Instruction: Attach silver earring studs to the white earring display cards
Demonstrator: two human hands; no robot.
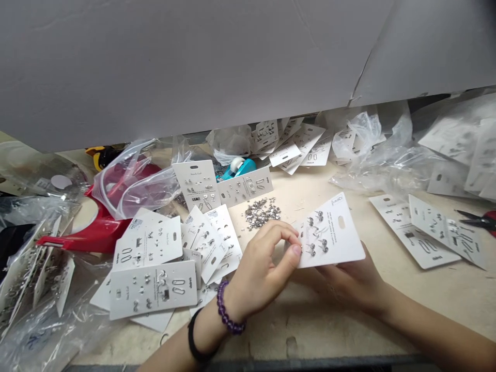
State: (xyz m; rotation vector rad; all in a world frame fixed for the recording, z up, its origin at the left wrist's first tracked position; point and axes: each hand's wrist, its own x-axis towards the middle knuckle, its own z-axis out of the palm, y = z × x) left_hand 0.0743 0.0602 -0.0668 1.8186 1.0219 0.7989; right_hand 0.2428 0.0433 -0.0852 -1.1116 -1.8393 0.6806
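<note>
A white earring card (341,240) with several metal stud earrings (321,245) is held up in front of me. My right hand (354,284) grips it from behind and below, its fingers partly hidden by the card. At the card's left edge, my left hand (267,266) pinches thumb and forefinger together. Whatever sits between those fingertips is too small to make out. Just beyond my left hand lies a pile of tiny metal earring backs (262,212) on the table (329,330).
Filled earring cards (155,289) overlap on the left, near a red tape dispenser (85,240). Two more cards (414,232) lie right, beside black-bladed scissors (478,221). Behind are a teal tape dispenser (242,168), clear plastic bags (391,168) and a grey panel (232,67) overhead.
</note>
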